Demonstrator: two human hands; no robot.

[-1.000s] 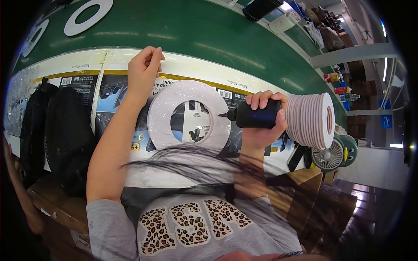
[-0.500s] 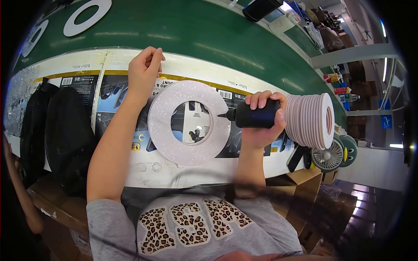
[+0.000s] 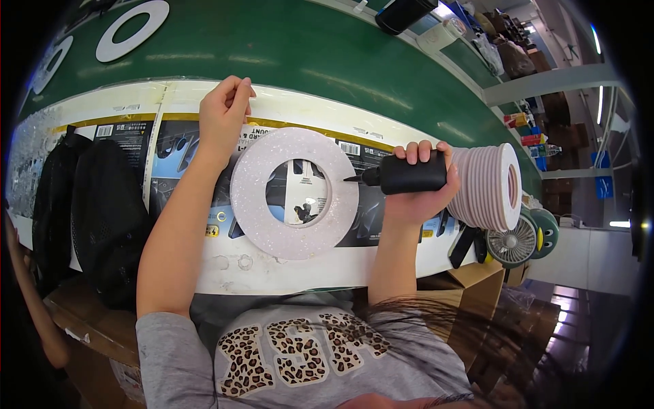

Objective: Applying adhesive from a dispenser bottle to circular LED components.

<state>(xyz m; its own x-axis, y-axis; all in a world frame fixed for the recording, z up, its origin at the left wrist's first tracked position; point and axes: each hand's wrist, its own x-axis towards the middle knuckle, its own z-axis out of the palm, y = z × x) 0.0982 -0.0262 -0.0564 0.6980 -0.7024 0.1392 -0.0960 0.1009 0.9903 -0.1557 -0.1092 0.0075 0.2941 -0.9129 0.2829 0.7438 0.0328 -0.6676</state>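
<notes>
A black squeeze bottle (image 3: 413, 174) with a thin pointed nozzle lies sideways in my right hand (image 3: 426, 187), whose fingers wrap round it. The nozzle points left, its tip at the right outer edge of a white, sparkly flat ring (image 3: 289, 242). That ring lies on the printed board in front of me. My left hand (image 3: 228, 105) is held closed beyond the ring's upper left, thumb against curled fingers; nothing shows in it. Right of my right hand, a stack of similar white rings (image 3: 480, 187) lies tipped on its side.
The printed board (image 3: 272, 278) covers the near worktop, with a green surface (image 3: 272, 58) beyond. Two black mesh bags (image 3: 105, 211) lie left. At far left is another white ring (image 3: 109, 51). A small fan (image 3: 511, 243) stands right, above a cardboard box (image 3: 473, 290). Another person's arm (image 3: 41, 313) shows left.
My right hand and the bottle have shifted a little to the right, taking the nozzle tip from nearer the ring's inner rim to its outer edge. My left hand has hardly moved.
</notes>
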